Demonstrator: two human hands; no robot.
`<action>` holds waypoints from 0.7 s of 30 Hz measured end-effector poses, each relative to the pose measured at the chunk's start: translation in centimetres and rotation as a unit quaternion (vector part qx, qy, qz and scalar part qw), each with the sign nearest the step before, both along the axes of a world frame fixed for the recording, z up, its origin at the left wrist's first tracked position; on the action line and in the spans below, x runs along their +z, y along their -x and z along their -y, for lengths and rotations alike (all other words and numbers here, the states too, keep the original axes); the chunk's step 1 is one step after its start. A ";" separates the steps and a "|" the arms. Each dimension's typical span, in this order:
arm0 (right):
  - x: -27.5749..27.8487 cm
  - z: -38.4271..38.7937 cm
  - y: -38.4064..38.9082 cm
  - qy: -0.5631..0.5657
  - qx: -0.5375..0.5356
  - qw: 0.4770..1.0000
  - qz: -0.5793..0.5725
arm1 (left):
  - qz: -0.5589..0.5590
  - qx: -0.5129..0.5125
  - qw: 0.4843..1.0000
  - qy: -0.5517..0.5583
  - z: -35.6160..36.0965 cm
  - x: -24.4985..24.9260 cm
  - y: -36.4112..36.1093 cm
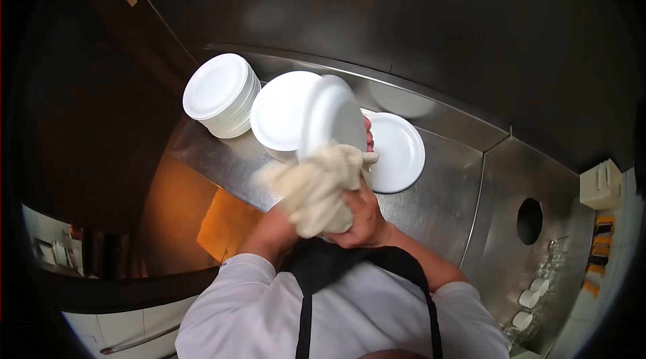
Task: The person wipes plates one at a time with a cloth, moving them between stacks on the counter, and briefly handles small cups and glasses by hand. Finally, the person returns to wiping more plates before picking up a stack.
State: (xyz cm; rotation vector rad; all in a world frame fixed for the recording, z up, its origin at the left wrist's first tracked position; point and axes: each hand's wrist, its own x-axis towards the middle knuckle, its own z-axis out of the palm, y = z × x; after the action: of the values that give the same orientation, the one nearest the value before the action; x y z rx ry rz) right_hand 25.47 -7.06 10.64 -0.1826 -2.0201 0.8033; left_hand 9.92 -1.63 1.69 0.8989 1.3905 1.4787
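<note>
Steel worktop (444,204) carries three lots of white plates, and one more plate (334,120) is up in the hands, just in front of the middle stack (282,113) and partly covering it. A cream cloth (316,187) is bunched over its lower half.

The right hand (367,218) is closed on the cloth and on the plate's bottom edge. The left hand is buried in the cloth beyond the forearm (269,234), so I cannot tell how its fingers sit. A few fingertips (368,135) show at the plate's right rim; whose hand they belong to is unclear.

By my reading the wiping of this plate is under way, not finished: it is blurred and wrapped in cloth. A tall stack (219,93) stands left of the middle stack and a single plate or low pile (398,150) lies to its right. Which of them are wiped and which wait cannot be told.

The held plate stands on edge, tilted. Its long axis runs away from the person towards the back wall, and its face turns leftward, over the middle stack.
</note>
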 end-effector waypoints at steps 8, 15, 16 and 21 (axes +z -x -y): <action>1.3 -6.6 1.3 0.174 -0.140 0.975 0.020 | 0.012 0.029 0.999 0.012 2.8 -0.7 0.4; 4.4 0.2 2.4 -0.062 0.055 0.997 0.006 | 0.012 0.032 0.999 -0.001 0.9 1.1 1.0; 6.2 -0.8 2.0 -0.096 0.028 0.994 0.033 | -0.005 0.031 1.000 0.001 0.2 1.2 -0.8; 4.1 -7.3 2.3 0.318 0.011 0.945 -0.077 | -0.022 0.051 0.998 -0.008 -0.2 1.4 -2.1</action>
State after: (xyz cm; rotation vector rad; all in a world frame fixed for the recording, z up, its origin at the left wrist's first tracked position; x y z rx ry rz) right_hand 23.22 0.25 14.78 -0.4482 -1.5607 1.4209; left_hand 12.00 -1.39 3.14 0.8861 1.4782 1.5562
